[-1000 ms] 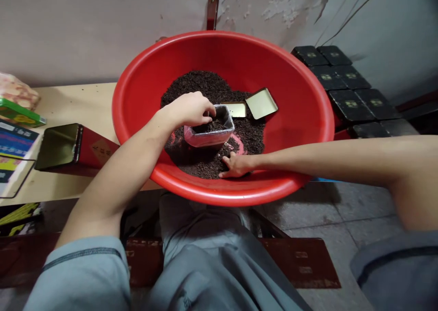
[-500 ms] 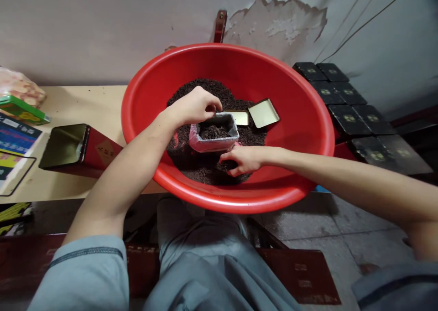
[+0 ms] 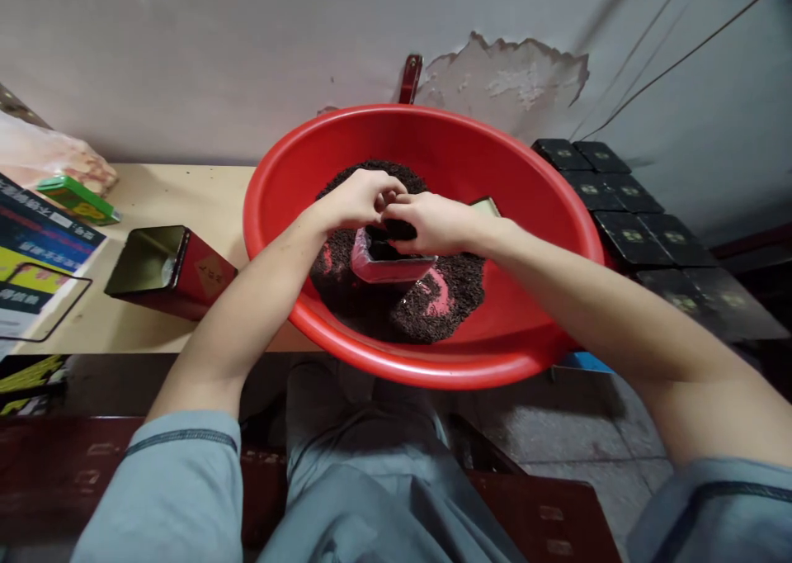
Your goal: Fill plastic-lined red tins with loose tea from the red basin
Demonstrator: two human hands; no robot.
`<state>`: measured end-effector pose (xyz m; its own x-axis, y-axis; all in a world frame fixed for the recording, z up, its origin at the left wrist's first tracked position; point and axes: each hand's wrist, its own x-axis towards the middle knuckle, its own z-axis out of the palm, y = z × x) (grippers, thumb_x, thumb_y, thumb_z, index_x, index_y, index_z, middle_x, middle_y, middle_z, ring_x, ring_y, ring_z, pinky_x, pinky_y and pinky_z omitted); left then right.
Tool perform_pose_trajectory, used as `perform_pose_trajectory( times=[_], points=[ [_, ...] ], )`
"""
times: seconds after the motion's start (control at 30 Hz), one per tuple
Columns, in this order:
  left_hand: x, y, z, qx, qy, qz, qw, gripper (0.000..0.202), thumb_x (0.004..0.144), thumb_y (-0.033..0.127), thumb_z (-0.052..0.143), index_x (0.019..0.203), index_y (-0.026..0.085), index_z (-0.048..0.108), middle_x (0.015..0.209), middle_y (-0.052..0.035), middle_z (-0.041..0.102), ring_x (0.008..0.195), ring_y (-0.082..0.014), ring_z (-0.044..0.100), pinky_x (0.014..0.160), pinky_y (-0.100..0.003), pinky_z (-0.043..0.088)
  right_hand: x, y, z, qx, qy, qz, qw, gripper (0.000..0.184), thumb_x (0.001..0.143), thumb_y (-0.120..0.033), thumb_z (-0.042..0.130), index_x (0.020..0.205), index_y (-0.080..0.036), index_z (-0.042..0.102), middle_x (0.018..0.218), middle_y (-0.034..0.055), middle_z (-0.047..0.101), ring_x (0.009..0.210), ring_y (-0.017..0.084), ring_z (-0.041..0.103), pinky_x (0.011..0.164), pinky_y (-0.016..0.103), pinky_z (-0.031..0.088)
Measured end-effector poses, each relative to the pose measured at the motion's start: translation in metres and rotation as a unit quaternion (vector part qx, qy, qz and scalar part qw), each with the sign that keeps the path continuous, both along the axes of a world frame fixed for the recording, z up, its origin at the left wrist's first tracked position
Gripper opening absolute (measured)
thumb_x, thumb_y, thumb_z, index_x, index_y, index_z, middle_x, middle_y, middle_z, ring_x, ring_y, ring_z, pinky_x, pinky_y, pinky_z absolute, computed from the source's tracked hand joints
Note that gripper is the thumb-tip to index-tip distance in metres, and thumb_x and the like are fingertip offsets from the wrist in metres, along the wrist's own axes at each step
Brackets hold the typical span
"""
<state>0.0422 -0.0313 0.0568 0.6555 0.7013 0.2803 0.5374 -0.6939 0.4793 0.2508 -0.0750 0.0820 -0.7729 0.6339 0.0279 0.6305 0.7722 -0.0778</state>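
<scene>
A big red basin (image 3: 532, 332) holds a heap of dark loose tea leaves (image 3: 445, 319). Amid the heap stands a tin (image 3: 387, 271) with a clear plastic liner over its rim. My left hand (image 3: 365, 197) is closed at the tin's far edge, fingers pinched on the liner. Over the tin's mouth is my right hand (image 3: 430, 223), curled round a dark clump of tea leaves, its fingertips close to the left hand's. Behind the right wrist a pale tin lid (image 3: 486, 206) shows in part; the tin's inside is mostly hidden.
On the wooden table left of the basin, an open red tin (image 3: 179, 270) lies on its side. Farther left are a green box (image 3: 77, 200), printed sheets (image 3: 43, 249) and a plastic bag (image 3: 49, 154). Several black-lidded tins (image 3: 624, 216) stand in rows at the right, near the wall.
My right hand has risen from the heap in front of the tin to over its mouth, carrying tea leaves. My left hand stays at the tin's far edge. The view has shifted slightly.
</scene>
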Motion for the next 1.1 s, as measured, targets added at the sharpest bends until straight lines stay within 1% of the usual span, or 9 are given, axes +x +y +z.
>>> perform_pose_trajectory(
  times=[0.17, 0.27, 0.47, 0.6, 0.67, 0.73, 0.83, 0.97, 1.1],
  points=[
    [-0.014, 0.008, 0.002, -0.002, 0.012, 0.086, 0.996, 0.053, 0.071, 0.012, 0.078, 0.124, 0.016, 0.082, 0.111, -0.0070, 0.082, 0.088, -0.0182, 0.075, 0.084, -0.028, 0.059, -0.013, 0.003, -0.018, 0.024, -0.008, 0.029, 0.999, 0.044, 0.099, -0.042, 0.072, 0.137, -0.021, 0.075, 0.134, 0.0153, 0.072, 0.111, 0.031, 0.073, 0.085, 0.037, 0.055],
    [-0.018, 0.011, 0.003, -0.002, 0.029, 0.112, 0.993, 0.049, 0.075, 0.011, 0.076, 0.124, 0.016, 0.082, 0.117, -0.0086, 0.082, 0.097, -0.0206, 0.077, 0.093, -0.031, 0.060, -0.007, 0.007, -0.019, 0.018, 0.034, 0.060, 0.997, 0.033, 0.100, -0.035, 0.071, 0.129, -0.022, 0.080, 0.128, 0.0125, 0.075, 0.111, 0.028, 0.073, 0.089, 0.037, 0.055],
    [-0.014, 0.009, 0.004, 0.003, 0.043, 0.102, 0.994, 0.044, 0.083, 0.013, 0.070, 0.125, 0.019, 0.082, 0.114, -0.0060, 0.082, 0.107, -0.0220, 0.076, 0.102, -0.033, 0.057, 0.015, 0.008, -0.025, 0.081, 0.176, 0.105, 0.975, 0.027, 0.110, -0.030, 0.057, 0.108, -0.018, 0.081, 0.094, 0.0081, 0.076, 0.081, 0.020, 0.070, 0.075, 0.033, 0.051],
    [-0.010, 0.005, 0.006, -0.005, 0.058, 0.112, 0.992, 0.045, 0.086, 0.015, 0.067, 0.129, 0.022, 0.082, 0.119, -0.0052, 0.082, 0.111, -0.0221, 0.075, 0.104, -0.031, 0.056, 0.033, -0.018, -0.056, 0.068, 0.111, 0.236, 0.963, 0.034, 0.114, -0.038, 0.052, 0.099, -0.021, 0.078, 0.076, 0.0032, 0.068, 0.067, 0.017, 0.063, 0.066, 0.032, 0.048],
    [-0.008, 0.003, 0.009, -0.012, 0.064, 0.119, 0.991, 0.045, 0.088, 0.017, 0.066, 0.130, 0.024, 0.082, 0.123, -0.0049, 0.082, 0.113, -0.0230, 0.075, 0.105, -0.032, 0.055, 0.042, -0.034, -0.081, 0.004, 0.046, 0.311, 0.949, 0.035, 0.114, -0.041, 0.049, 0.110, -0.020, 0.078, 0.088, 0.0072, 0.073, 0.074, 0.018, 0.068, 0.070, 0.032, 0.053],
    [-0.007, 0.001, 0.012, -0.017, 0.066, 0.123, 0.990, 0.044, 0.089, 0.018, 0.066, 0.130, 0.025, 0.081, 0.125, -0.0051, 0.082, 0.115, -0.0248, 0.075, 0.106, -0.034, 0.055, 0.048, -0.046, -0.111, -0.064, 0.013, 0.330, 0.942, 0.047, 0.114, -0.048, 0.047, 0.139, -0.015, 0.071, 0.124, 0.0201, 0.075, 0.102, 0.025, 0.075, 0.085, 0.038, 0.061],
    [-0.007, -0.001, 0.016, -0.019, 0.069, 0.134, 0.988, 0.043, 0.090, 0.019, 0.065, 0.129, 0.026, 0.082, 0.125, -0.0053, 0.082, 0.116, -0.0257, 0.075, 0.105, -0.035, 0.054, 0.049, -0.053, -0.153, -0.156, 0.011, 0.305, 0.939, 0.072, 0.112, -0.059, 0.046, 0.169, -0.015, 0.047, 0.173, 0.0304, 0.040, 0.149, 0.040, 0.057, 0.113, 0.055, 0.056],
    [-0.008, -0.002, 0.017, -0.016, 0.083, 0.139, 0.987, 0.044, 0.090, 0.021, 0.062, 0.129, 0.026, 0.082, 0.124, -0.0048, 0.082, 0.114, -0.0242, 0.076, 0.105, -0.033, 0.054, 0.032, -0.054, -0.192, -0.269, 0.037, 0.259, 0.927, 0.081, 0.111, -0.062, 0.044, 0.178, -0.019, 0.031, 0.186, 0.0234, 0.007, 0.171, 0.043, 0.019, 0.132, 0.064, 0.034],
    [-0.008, -0.002, 0.018, -0.020, 0.094, 0.121, 0.988, 0.046, 0.088, 0.026, 0.061, 0.130, 0.029, 0.082, 0.123, -0.0044, 0.083, 0.118, -0.0256, 0.075, 0.109, -0.035, 0.053, 0.015, -0.067, -0.209, -0.326, 0.132, 0.193, 0.916, 0.084, 0.111, -0.062, 0.043, 0.178, -0.014, 0.026, 0.186, 0.0223, 0.013, 0.174, 0.034, 0.013, 0.139, 0.059, 0.021]
  ],
)
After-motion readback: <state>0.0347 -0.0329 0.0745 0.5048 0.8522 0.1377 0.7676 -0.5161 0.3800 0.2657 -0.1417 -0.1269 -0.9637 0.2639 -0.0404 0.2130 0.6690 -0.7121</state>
